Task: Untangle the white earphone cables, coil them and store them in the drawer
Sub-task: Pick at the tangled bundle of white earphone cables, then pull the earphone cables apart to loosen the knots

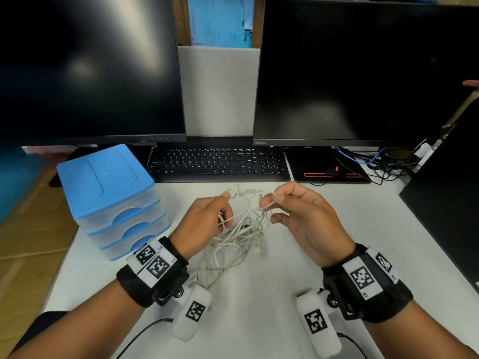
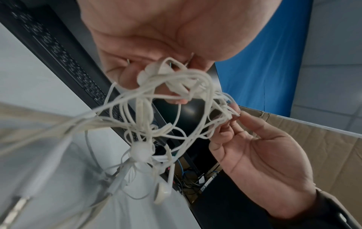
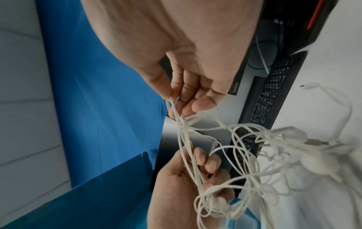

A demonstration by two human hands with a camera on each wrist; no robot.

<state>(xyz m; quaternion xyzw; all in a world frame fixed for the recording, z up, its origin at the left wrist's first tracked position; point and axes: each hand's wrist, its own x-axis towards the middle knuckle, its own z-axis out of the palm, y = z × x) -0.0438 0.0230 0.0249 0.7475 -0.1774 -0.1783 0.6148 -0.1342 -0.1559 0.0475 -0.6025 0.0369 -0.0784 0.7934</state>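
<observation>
A tangle of white earphone cables [image 1: 242,230] hangs between my two hands above the white desk [image 1: 259,320], its lower loops trailing onto the desk. My left hand [image 1: 226,196] pinches a strand at the top left of the tangle, with other strands running through its curled fingers. My right hand [image 1: 268,201] pinches a loop at the top right. In the left wrist view the tangle [image 2: 156,124] dangles an earbud [image 2: 161,193] and a jack plug [image 2: 15,206]. The right wrist view shows the right hand [image 3: 172,96] pinching strands [image 3: 245,155]. A blue drawer unit [image 1: 111,198] stands at the left, all drawers closed.
Behind the hands lie a black keyboard [image 1: 220,161] and a black mouse pad [image 1: 326,164] with a mouse. Two dark monitors [image 1: 90,73] stand at the back. Loose wires [image 1: 383,161] lie at the back right, a dark flat object [image 1: 445,203] at the right edge.
</observation>
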